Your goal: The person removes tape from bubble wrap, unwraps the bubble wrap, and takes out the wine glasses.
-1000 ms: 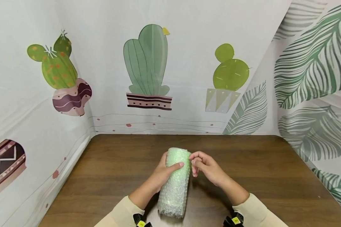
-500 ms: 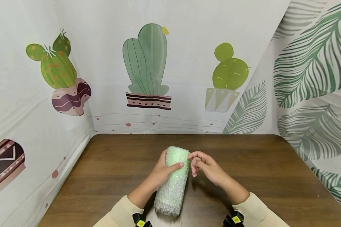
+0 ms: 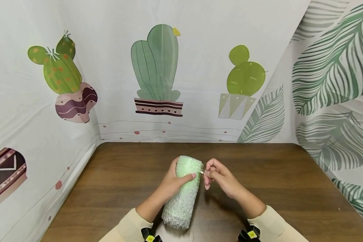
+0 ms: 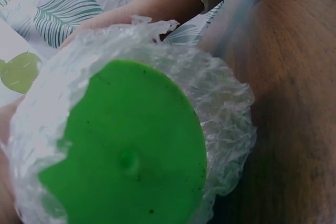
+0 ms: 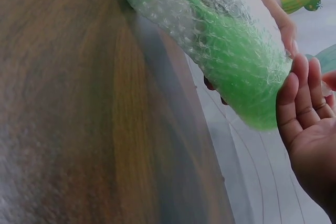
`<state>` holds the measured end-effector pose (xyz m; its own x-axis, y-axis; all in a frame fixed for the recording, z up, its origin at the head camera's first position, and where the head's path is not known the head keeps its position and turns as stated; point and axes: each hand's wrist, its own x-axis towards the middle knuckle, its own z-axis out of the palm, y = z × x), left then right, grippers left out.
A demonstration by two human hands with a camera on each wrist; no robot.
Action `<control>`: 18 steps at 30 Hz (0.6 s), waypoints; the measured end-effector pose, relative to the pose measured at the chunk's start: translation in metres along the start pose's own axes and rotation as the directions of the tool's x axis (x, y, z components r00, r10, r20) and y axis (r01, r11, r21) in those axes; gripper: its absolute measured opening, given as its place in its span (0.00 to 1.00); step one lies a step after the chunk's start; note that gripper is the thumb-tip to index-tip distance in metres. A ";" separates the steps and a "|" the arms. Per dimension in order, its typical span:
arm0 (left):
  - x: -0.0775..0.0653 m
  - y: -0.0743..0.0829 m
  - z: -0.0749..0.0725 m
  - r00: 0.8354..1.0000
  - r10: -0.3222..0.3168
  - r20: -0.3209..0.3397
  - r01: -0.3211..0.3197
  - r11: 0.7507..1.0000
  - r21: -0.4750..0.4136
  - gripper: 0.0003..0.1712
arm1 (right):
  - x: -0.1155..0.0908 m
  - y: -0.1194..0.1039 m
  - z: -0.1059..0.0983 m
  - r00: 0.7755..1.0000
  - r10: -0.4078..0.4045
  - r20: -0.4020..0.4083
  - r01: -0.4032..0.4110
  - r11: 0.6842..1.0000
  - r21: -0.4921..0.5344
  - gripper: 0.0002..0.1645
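Observation:
A green cylinder wrapped in bubble wrap [image 3: 181,201] leans at a slant in front of me, its upper end tilted slightly right. My left hand [image 3: 170,185] grips it near the top, thumb across the front and fingers behind it. Close by its upper right edge, my right hand [image 3: 222,178] pinches a thin clear strip [image 3: 201,172], like tape, that stretches from the wrap. In the left wrist view the cylinder's round green end [image 4: 136,140] shows through the open end of the wrap. The right wrist view has the green body [image 5: 241,56] showing through the bubbles.
A brown wooden table [image 3: 124,161] lies beneath both hands. Behind it and along the sides hangs a white cloth [image 3: 199,67] printed with cacti and leaves. Black devices with yellow labels sit on both wrists, over beige sleeves [image 3: 128,227].
The lower end of the wrapped cylinder has swung a little left. My right hand has drawn slightly away from it, and a clear strip now shows between its fingertips and the wrap.

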<state>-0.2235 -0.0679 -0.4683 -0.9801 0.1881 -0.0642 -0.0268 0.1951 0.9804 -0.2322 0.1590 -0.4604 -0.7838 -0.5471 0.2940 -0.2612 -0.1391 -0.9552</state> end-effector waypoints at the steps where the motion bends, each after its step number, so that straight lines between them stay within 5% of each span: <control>1: 0.000 0.000 0.000 1.000 0.002 0.000 -0.002 1.000 0.003 0.58 | 0.000 0.000 0.000 1.000 -0.012 0.009 0.012 1.000 0.013 0.05; 11: 0.000 0.004 -0.005 0.999 0.002 -0.047 0.001 0.997 0.077 0.60 | 0.001 0.000 -0.002 0.997 0.026 0.069 -0.028 0.999 0.029 0.10; 18: 0.001 0.005 -0.008 0.997 0.019 -0.069 -0.013 0.997 0.080 0.58 | 0.001 0.001 -0.003 0.998 0.048 -0.033 -0.053 0.986 -0.157 0.11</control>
<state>-0.2261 -0.0743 -0.4618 -0.9917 0.1244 -0.0325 0.0022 0.2692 0.9631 -0.2349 0.1606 -0.4612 -0.8139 -0.5253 0.2484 -0.3043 0.0211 -0.9523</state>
